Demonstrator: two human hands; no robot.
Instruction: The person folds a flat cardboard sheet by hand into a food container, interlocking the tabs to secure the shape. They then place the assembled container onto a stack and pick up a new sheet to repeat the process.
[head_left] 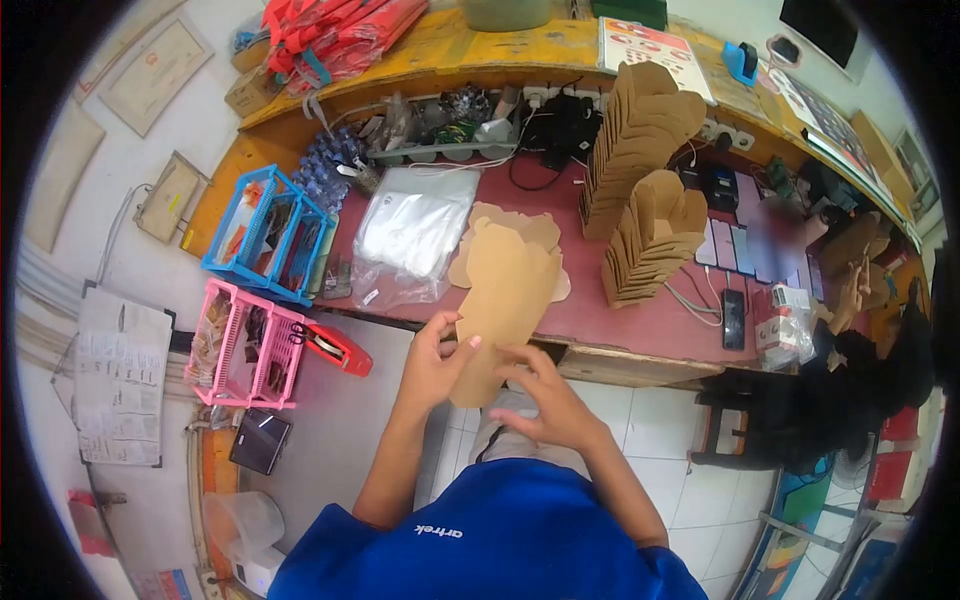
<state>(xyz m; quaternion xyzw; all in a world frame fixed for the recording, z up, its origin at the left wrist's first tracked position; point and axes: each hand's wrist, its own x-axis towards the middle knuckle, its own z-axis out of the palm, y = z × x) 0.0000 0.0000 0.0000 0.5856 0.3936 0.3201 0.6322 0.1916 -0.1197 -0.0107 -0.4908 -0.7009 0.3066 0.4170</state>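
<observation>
A flat brown cardboard cutout [500,290] stretches from the table edge toward my body. My left hand [437,358] pinches its left edge between thumb and fingers. On its right side, my right hand [540,400] has its fingers apart, the fingertips at or just over the card; contact is hard to tell. More flat brown cutouts [540,232] lie beneath its far end on the red table [520,185]. Beyond them to the right stand a tall stack of folded cardboard pieces [630,150] and a shorter stack [652,245].
Clear plastic bags [415,225] lie left of the cutouts. Blue [265,235] and pink [250,345] baskets and a red tape dispenser [338,350] are at the left. A black phone [734,320] lies at the right, near a co-worker's hand [850,298].
</observation>
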